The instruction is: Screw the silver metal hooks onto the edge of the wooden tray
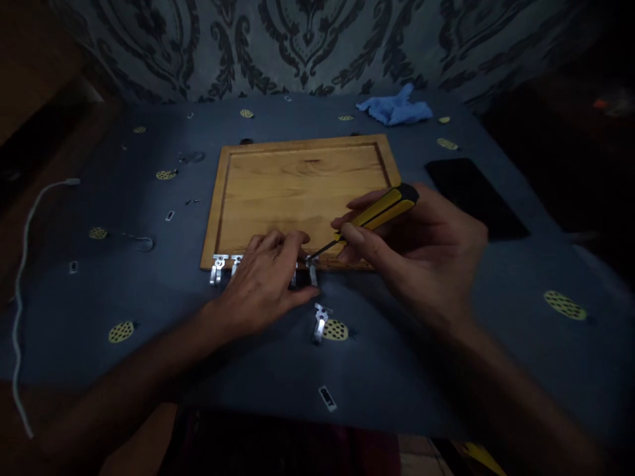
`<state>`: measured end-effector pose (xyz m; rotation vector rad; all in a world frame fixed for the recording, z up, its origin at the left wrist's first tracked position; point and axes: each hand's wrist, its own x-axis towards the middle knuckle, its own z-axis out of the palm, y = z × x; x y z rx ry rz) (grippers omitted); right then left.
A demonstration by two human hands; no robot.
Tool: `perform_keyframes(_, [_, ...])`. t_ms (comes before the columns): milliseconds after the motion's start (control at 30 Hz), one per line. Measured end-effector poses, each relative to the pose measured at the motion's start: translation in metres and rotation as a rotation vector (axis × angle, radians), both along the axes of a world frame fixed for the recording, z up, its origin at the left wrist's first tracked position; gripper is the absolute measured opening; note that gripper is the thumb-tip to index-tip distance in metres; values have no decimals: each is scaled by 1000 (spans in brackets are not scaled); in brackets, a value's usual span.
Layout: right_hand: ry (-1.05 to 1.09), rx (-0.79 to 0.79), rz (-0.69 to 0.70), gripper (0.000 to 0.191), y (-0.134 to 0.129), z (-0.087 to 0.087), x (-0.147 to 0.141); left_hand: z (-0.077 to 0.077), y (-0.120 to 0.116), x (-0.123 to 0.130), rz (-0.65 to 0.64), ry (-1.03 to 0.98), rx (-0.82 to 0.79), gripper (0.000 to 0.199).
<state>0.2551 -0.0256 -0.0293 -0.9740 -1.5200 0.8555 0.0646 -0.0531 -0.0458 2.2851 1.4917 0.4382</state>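
Observation:
My right hand [421, 244] grips a yellow and black screwdriver [387, 208], its shaft slanting down to the left. The tip meets a small metal hook [312, 270] at the front edge of a framed wooden board [302, 192]. Over that same edge lies my left hand [268, 274], fingers bent on the wood and thumb stretched apart beside the hook. Left of this hand, another metal hook [218, 268] sits on the edge, and more are partly hidden behind the fingers. A loose hook [321, 322] lies on the cloth in front. Any screw under the tip is too small to make out.
Tiny dark screws [192, 201] lie left of the board. A crumpled blue cloth or glove [395, 107] is at the back, and a dark flat phone-like slab [476, 198] at the right. A white cable [22, 277] runs along the left side of the pineapple-print tablecloth [163, 251].

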Motion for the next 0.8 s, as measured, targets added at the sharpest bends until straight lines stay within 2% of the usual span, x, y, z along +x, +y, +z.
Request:
perform_keyframes(167, [-24,30,71,21,-1,4,0,-2,0,0,-9,-6,15,55])
perform_keyframes(300, [-16,38,51,17,0,3,-1,0,0,1,10,12,2,57])
perform_keyframes(633, [-1,33,21,23,0,-1,-2,0,2,0,8,-8,3,58])
perform_keyframes(800, [24,114,-56,14,-2,3,-2,0,2,0,1,-15,10,56])
